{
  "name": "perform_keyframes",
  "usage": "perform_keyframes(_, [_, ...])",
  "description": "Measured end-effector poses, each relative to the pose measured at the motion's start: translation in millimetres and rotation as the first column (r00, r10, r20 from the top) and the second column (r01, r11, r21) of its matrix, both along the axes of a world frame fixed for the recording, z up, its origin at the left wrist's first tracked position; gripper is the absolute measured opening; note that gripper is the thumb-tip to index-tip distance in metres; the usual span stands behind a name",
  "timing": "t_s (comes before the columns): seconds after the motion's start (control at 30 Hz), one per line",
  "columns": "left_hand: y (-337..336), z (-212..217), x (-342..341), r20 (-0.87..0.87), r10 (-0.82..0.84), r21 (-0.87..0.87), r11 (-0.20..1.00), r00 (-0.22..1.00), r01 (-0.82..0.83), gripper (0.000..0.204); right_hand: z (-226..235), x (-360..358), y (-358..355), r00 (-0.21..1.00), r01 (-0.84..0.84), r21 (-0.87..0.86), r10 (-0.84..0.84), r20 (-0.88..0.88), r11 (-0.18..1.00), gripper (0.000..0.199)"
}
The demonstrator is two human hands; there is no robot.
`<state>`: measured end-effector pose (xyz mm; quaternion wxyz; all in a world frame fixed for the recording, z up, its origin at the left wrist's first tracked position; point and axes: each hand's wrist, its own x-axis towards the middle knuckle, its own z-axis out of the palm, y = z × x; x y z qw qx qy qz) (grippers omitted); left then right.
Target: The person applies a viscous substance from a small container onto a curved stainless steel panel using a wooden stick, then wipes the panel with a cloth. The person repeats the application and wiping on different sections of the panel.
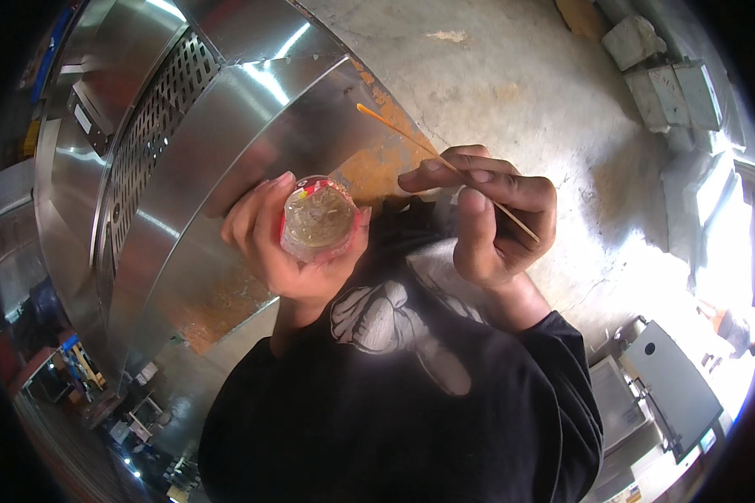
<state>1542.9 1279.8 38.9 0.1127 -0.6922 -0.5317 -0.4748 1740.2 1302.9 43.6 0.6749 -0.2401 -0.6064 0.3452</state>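
Farthest left of the clear container, along the rim of the view, lies dark clutter point(67, 369), too small and bent to make out piece by piece. Nearer, up and to the left of the container, a perforated steel panel point(161, 109) runs on a slant, its dark slots in rows. Between that panel and the container, a broad, shiny steel surface point(218, 151) carries bright streaks of reflected light.

The left hand point(264, 239) is clamped on the container, its fingers curled about the left side and its thumb against the right. The clear container point(317, 220) itself is round, red along parts of its edge, with pale, see-through contents. It is held up in front of the person's black shirt point(377, 419), which spreads below it and bears a pale print point(377, 314).

Just up and to the right of the container, an orange-brown patch point(382, 168) shows. A thin stick point(411, 140) slants past on that same side, its orange-tinted end uppermost and apart from the container. The right hand point(491, 247), right of the container, has thumb and fingers together on the stick's lower part.

Farther right of the container stretches a stained concrete floor point(520, 92). Pale blocks point(696, 94) stand to the far upper right of it, and a flat, pale panel point(675, 381) to the lower right.
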Motion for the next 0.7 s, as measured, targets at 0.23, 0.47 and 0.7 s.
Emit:
perform_keyframes(0.23, [-1.1,-0.1,-2.3,-0.009,0.005,-0.017,1.0,1.0,-0.005,0.071,-7.2,-5.4,0.1,1.0,-0.008,-0.055,0.007,-0.019,0.998,0.016])
perform_keyframes(0.47, [-1.1,-1.9,-2.6,0.019,-0.001,-0.024,1.0,1.0,0.002,0.072,-5.8,-5.1,1.8,0.999,-0.001,-0.053,0.003,0.037,0.999,0.016])
perform_keyframes(0.7, [-0.7,-3.4,-1.4,0.03,-0.001,-0.009,1.0,1.0,0.001,0.072,-7.8,-6.3,4.0,0.999,0.011,-0.034,-0.01,0.038,0.999,0.016])
